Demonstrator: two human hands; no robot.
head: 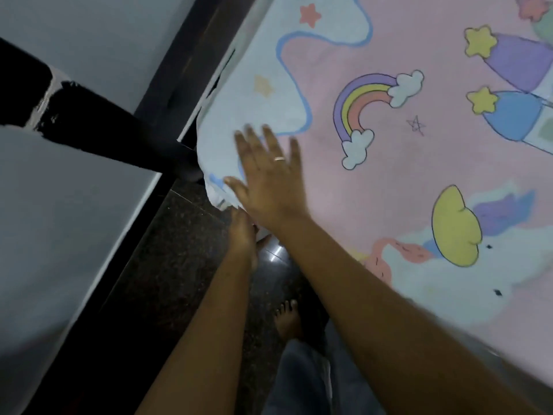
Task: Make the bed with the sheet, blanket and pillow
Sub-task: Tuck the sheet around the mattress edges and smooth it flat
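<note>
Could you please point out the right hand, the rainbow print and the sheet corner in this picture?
right hand (269, 178): head view, back of the flat hand.
rainbow print (363, 98): head view, middle of its arc.
sheet corner (220, 187): head view, pale blue fabric at the mattress corner.

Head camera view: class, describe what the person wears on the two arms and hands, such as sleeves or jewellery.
Both forearms are bare, with no sleeves in view. The right hand wears a thin gold-coloured ring on one finger. The left hand shows no ring, watch or bracelet in its visible part; its fingers are hidden under the pastel printed bedsheet.
</note>
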